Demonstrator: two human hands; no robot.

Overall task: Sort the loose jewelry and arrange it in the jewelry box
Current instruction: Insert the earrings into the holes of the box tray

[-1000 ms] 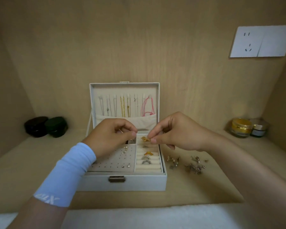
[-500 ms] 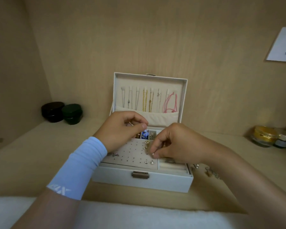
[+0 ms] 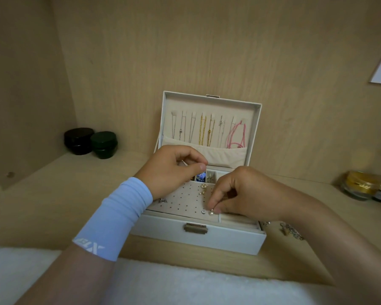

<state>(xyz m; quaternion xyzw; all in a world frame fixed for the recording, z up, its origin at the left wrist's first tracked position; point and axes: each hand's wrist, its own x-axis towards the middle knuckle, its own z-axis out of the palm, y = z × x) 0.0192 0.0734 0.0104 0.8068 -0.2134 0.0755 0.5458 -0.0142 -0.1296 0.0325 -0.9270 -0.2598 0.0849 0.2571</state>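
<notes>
Two dark jars (image 3: 90, 142) sit far left, unused. The left hand (image 3: 172, 170), which a second ago pinched beside the right above the box (image 3: 198, 236), now hovers over the back compartments, thumb and forefinger together; whether it holds anything I cannot tell. The right hand (image 3: 240, 192) has dropped to the earring board (image 3: 183, 201), fingertips pinched on a pearl stud (image 3: 211, 213) at the front edge, probably seating it. Loose jewelry (image 3: 291, 231) still waits right of the box.

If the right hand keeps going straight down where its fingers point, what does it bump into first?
Probably the pearl earring right under the right hand fingertips, then the holed earring panel of the jewelry box. The gap between them is hard to judge.
</notes>
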